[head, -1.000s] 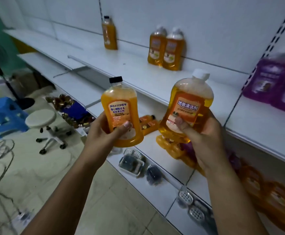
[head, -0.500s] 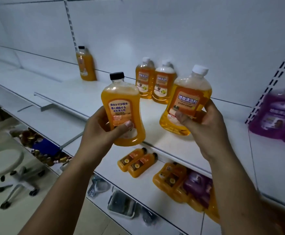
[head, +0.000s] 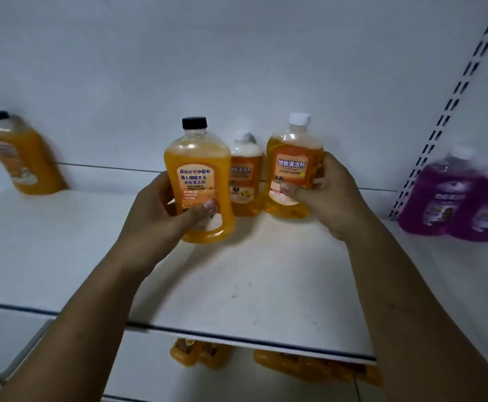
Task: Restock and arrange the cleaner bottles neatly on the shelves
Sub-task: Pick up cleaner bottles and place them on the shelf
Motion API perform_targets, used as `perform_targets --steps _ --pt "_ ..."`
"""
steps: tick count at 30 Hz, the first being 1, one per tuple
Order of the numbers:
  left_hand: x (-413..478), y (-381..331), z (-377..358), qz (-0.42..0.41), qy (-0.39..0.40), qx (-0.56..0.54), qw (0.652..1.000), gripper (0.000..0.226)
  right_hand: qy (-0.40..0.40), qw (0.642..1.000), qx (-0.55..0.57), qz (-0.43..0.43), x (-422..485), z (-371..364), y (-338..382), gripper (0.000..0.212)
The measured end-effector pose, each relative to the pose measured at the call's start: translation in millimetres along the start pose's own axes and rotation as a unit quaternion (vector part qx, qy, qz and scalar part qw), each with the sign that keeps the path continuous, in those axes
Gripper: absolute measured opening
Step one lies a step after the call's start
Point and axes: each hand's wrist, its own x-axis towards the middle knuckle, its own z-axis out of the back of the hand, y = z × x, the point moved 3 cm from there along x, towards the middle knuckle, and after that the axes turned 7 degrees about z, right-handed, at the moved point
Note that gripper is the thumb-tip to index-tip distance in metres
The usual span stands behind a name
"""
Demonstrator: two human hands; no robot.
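Your left hand (head: 161,216) is wrapped around the black-capped orange cleaner bottle (head: 197,181), thumb pressed across the lower part of its label, fingers behind it. You hold it upright, just left of the white-capped orange bottle standing at the back of the shelf (head: 244,177), and nearer to you than that bottle. Whether its base touches the white shelf (head: 237,280) or sits slightly above it cannot be told.

Your right hand (head: 329,195) grasps a second white-capped orange cleaner bottle (head: 293,169) from its right side, thumb on the lower front of the label. This one is upright too, just right of the standing white-capped bottle and almost touching it, with its base at or right on the shelf surface.

Well to the left of the standing bottle, another black-capped orange bottle (head: 22,156) stands against the back panel, blurred. Well to the right, past the slotted upright (head: 451,105), two purple cleaner bottles (head: 457,198) stand side by side on the neighbouring shelf section, also blurred.

Below the front edge of the white shelf, on the next level down, more orange bottles (head: 199,355) lie on their sides, only partly visible.
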Motion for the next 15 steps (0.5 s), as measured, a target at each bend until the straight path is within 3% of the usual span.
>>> perform_targets --steps 5,15 --pt "24 18 -3 0.006 0.024 -0.003 1.000 0.065 -0.042 0.999 -0.015 -0.021 14 -5 -18 0.070" --pt "32 29 -1 0.024 0.029 -0.013 0.999 0.052 -0.018 0.998 -0.054 -0.026 21 -22 -37 0.077"
